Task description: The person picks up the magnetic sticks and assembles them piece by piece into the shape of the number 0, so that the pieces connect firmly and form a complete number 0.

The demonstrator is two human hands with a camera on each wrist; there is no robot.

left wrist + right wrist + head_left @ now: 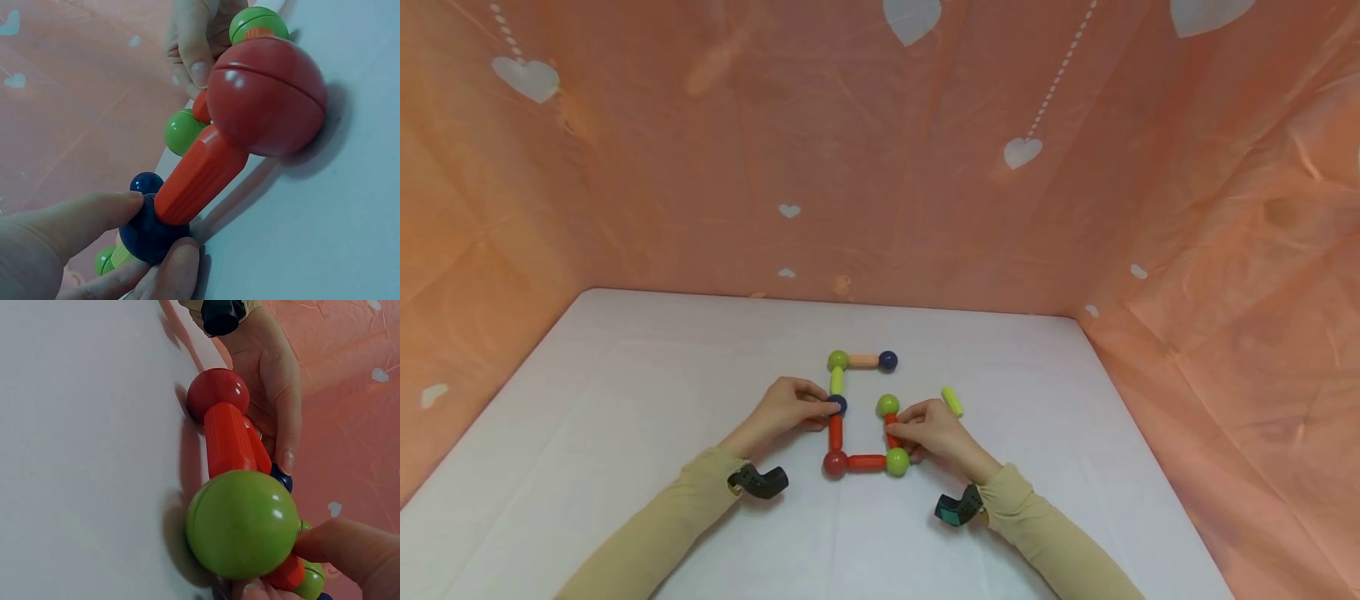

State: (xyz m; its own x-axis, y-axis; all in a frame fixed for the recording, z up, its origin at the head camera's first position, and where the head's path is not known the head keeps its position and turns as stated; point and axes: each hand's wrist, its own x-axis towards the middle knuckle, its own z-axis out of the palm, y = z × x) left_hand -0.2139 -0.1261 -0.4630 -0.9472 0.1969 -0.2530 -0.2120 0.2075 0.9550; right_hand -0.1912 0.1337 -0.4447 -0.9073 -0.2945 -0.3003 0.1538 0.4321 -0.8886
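A chain of balls joined by short rods lies on the white table. My left hand (786, 407) pinches the dark blue ball (147, 236) in the chain's left side between thumb and fingers. Below that ball a red rod (836, 433) runs to the large red ball (835, 464). Another red rod (867, 463) joins the red ball to a green ball (242, 524) at the lower right corner. With my right hand (934, 432) I pinch the upright red rod (892, 442) between this corner and an upper green ball (887, 405). My fingers partly cover that rod.
At the chain's far end, a yellow-green rod (837, 382), a green ball (838, 360), a tan rod (862, 362) and a blue ball (888, 361) connect. A loose yellow-green rod (952, 402) lies beyond my right hand. An orange cloth (880, 208) hangs behind the table.
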